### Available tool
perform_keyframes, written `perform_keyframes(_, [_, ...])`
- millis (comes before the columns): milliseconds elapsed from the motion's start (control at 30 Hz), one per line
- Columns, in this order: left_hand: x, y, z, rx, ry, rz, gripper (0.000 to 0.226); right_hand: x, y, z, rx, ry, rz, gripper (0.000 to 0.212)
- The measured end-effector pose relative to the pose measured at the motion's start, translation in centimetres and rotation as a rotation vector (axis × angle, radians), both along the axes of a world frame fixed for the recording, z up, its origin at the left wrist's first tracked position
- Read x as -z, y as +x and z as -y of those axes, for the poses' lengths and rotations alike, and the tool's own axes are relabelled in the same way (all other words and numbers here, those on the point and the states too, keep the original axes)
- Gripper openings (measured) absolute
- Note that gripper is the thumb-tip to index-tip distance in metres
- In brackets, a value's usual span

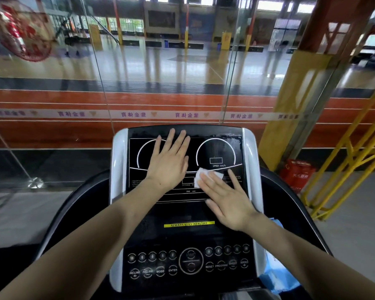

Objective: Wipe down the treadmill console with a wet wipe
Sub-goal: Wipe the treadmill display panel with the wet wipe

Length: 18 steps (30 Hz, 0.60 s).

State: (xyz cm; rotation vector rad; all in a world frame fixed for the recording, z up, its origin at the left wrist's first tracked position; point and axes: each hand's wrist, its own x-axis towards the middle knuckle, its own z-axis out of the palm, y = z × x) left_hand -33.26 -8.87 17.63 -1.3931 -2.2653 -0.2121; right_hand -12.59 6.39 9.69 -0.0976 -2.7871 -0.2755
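console (225, 152) "SPEED km/h", "ALWAYS STAY HEALTHY" | left hand (168, 163) flat | right hand (227, 204) flat, pressing wipe (204, 173)

The left hand (168, 162) lay flat, its fingers (171, 137) straight and spread, on the upper left part of the treadmill console (188, 213), reaching toward its top edge. The right hand (227, 201) pressed a white wet wipe (204, 173) against the console's display panel, just below the speed dial (216, 154). A blue packet (275, 271) sat beside the console's lower right edge.
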Motion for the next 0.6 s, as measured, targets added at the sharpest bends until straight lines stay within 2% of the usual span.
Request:
perform_keyframes(133, [-0.2,0.8,-0.5,-0.04,0.02,0.024,0.061,2.0,2.2,0.7,-0.05,0.033,0.058,0.061])
perform_keyframes(600, [-0.5,1.2,-1.8,-0.043,0.066,0.054,0.062,0.2,3.1,-2.8,-0.109,0.117,0.037,0.06])
